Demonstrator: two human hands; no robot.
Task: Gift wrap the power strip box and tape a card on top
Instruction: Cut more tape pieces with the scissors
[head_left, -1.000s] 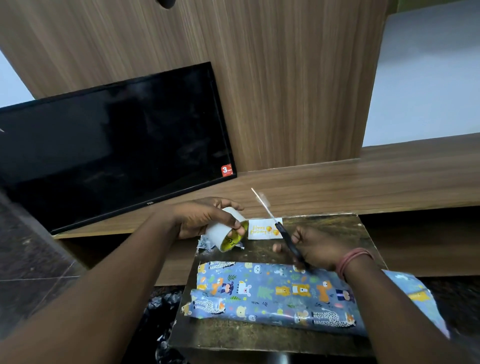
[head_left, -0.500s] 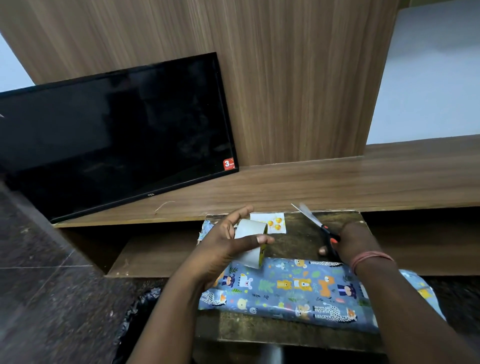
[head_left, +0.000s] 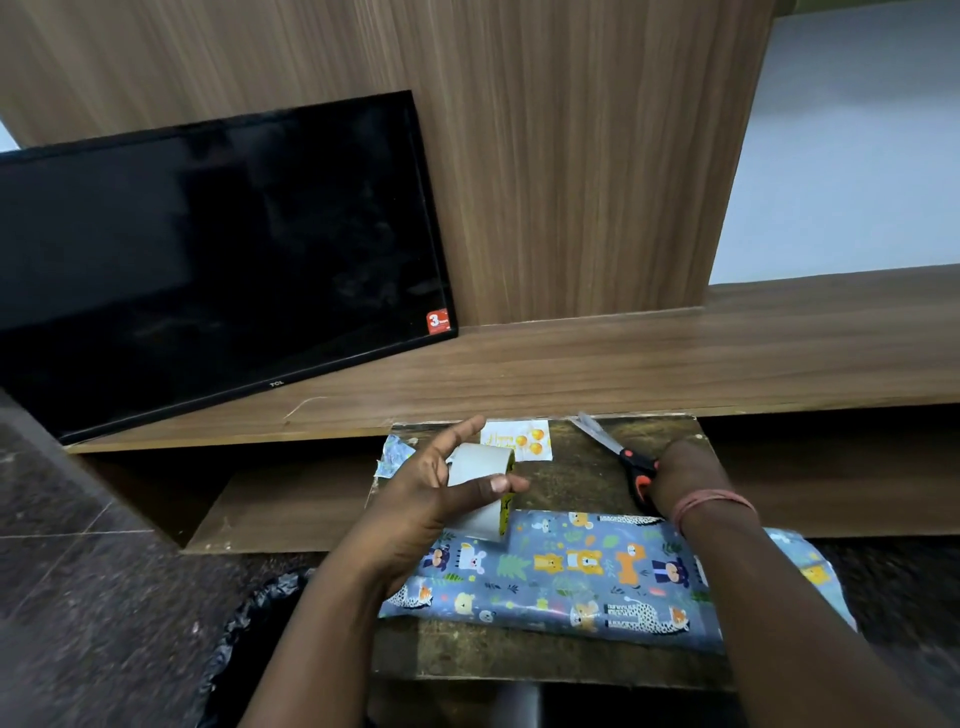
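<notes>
One long box wrapped in blue paper printed with cartoon animals (head_left: 571, 577) is counted on the one small dark, worn wooden desk (head_left: 566, 657). One roll of pale tape with a yellow inner core (head_left: 483, 493) is seen, and one pair of scissors with black and orange handles and steel blades (head_left: 618, 457). One small white card printed with orange balloons (head_left: 524, 441) is counted at the desk's far edge, and one crumpled scrap of the same blue printed paper (head_left: 392, 457) at its far left corner. Two bare hands are seen: one left hand (head_left: 441, 499) and one right hand (head_left: 680, 467). One black flat-screen television (head_left: 218, 260) is counted on the one long wooden shelf (head_left: 623, 364).
</notes>
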